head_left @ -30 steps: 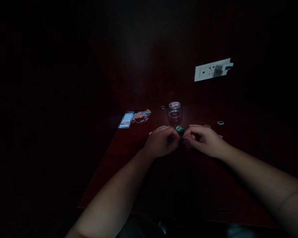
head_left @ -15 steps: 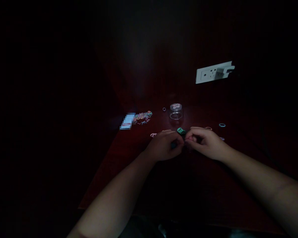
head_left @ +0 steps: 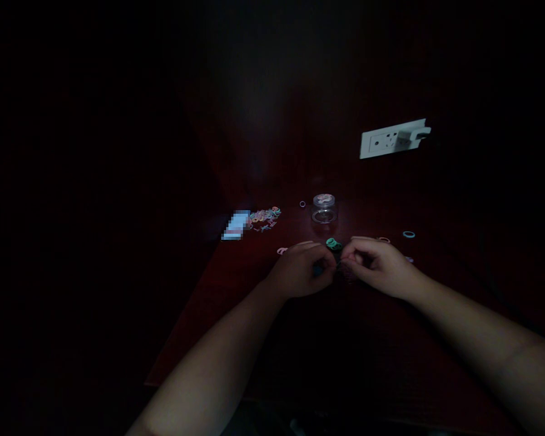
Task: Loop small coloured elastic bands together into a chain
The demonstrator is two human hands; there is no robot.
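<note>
Greenish and dim, a thin band spans the narrow gap between the two hands, its shape too small to make out fully. The left hand has thumb and forefinger curled together, pinching one end; the right hand pinches the other, its fingers bent into a loop. Green bands lie clustered just beyond the fingertips, with a pink band beside the left hand and a blue band off past the right. Farther back on the dark red table stand a clear lidded jar, a purple ring and a mixed heap of bands next to a glowing, pixelated rectangle. Above, a white socket panel holds a plug.
</note>
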